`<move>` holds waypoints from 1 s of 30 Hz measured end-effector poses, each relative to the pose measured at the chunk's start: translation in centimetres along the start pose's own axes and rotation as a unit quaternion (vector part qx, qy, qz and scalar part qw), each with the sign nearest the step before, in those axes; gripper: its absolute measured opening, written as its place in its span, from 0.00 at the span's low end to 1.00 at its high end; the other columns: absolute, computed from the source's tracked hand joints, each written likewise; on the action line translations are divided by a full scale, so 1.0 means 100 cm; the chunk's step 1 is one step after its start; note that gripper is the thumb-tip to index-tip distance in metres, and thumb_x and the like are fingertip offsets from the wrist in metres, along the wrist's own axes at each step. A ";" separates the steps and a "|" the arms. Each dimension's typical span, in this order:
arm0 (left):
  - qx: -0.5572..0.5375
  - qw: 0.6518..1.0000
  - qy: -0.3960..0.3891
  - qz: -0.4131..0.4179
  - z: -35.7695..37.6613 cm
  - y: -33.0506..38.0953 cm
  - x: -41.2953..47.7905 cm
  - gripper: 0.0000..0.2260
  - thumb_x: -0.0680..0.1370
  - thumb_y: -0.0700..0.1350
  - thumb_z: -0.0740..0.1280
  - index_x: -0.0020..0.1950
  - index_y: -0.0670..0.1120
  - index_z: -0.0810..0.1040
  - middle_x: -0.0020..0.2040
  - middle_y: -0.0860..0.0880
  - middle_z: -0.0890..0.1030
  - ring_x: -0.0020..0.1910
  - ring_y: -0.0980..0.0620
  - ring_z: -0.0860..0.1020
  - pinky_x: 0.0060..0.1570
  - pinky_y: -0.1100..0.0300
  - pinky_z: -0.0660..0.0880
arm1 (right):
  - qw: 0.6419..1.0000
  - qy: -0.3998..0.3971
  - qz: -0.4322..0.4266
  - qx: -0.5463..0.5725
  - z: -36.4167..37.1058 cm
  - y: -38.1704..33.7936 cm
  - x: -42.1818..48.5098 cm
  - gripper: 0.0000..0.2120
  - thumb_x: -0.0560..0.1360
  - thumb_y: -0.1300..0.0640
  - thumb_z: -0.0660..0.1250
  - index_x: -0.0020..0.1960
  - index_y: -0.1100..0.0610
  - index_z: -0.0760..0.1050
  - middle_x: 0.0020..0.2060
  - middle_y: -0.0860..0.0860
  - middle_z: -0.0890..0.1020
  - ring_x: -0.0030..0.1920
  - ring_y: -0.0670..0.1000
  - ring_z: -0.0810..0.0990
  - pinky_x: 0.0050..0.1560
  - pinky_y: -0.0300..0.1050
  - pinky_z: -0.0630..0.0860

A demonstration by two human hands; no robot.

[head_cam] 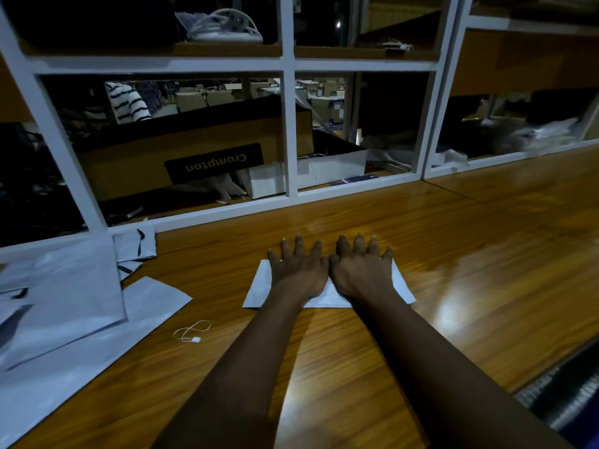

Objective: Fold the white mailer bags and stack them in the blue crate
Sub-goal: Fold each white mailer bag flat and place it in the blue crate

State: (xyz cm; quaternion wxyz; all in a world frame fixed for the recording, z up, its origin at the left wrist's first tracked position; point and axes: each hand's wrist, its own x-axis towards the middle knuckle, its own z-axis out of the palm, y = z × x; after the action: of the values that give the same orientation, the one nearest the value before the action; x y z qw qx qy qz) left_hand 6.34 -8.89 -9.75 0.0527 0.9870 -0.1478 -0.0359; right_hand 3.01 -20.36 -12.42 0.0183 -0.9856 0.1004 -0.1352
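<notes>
A folded white mailer bag [261, 291] lies flat on the wooden table in the middle of the view. My left hand [298, 268] and my right hand [361, 268] press down on it side by side, fingers spread and straight, thumbs nearly touching. The hands hide most of the bag; only its left edge, right corner and a strip of its near edge show. A pile of unfolded white mailer bags [61, 306] lies at the left of the table, some with dark markings. No blue crate is plainly in view.
A white-framed glass partition [290, 131] runs along the table's far edge, with cardboard boxes behind it. A thin white string with a tag [193, 332] lies on the table [486, 254] near the pile. A dark ribbed object [570, 393] sits at the lower right edge.
</notes>
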 end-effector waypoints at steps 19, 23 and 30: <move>-0.008 0.997 0.015 -0.071 -0.006 -0.024 -0.019 0.24 0.85 0.57 0.45 0.81 0.56 0.49 0.81 0.44 0.45 0.79 0.38 0.42 0.74 0.35 0.41 | 0.994 0.017 -0.108 0.018 -0.006 -0.021 -0.004 0.35 0.79 0.38 0.40 0.77 0.55 0.63 0.74 0.62 0.67 0.76 0.68 0.60 0.72 0.71 0.56; -0.014 0.997 0.004 -0.073 -0.003 -0.029 -0.011 0.26 0.83 0.62 0.42 0.81 0.58 0.45 0.81 0.44 0.41 0.79 0.39 0.39 0.73 0.34 0.37 | 0.997 -0.039 -0.073 0.001 0.001 -0.003 0.009 0.45 0.70 0.31 0.29 0.79 0.49 0.58 0.79 0.61 0.59 0.77 0.70 0.53 0.72 0.72 0.52; -0.018 0.997 0.004 -0.070 -0.003 -0.030 -0.009 0.27 0.83 0.63 0.42 0.81 0.58 0.45 0.81 0.45 0.40 0.79 0.39 0.39 0.73 0.34 0.38 | 0.989 -0.090 0.040 0.111 -0.003 0.052 0.024 0.35 0.79 0.31 0.41 0.81 0.47 0.49 0.81 0.58 0.52 0.79 0.67 0.48 0.75 0.70 0.47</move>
State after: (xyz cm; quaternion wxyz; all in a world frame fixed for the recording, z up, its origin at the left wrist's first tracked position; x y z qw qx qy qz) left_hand 6.34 -5.73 -9.79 0.0679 0.9940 -0.0774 -0.0380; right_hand 4.18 -25.91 -11.86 0.1416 -0.9808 0.1221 -0.0558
